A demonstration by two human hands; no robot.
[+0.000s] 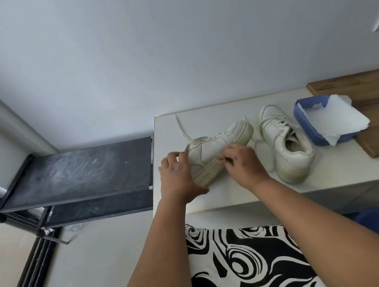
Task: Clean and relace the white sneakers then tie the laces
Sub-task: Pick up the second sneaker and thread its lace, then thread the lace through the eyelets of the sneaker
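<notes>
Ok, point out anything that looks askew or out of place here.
The held sneaker lies tipped on its side, sole edge toward the camera, gripped by the left hand and right hand. Its lace trails loose across the table. Torn paper overhangs the blue tub.

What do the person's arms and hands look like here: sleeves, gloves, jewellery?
Both forearms are bare up to the frame edge: no sleeves in view. The left hand and right hand wear no gloves, and no watch, bracelet or ring is visible. The fingers carry no tape or markings that I can make out.
</notes>
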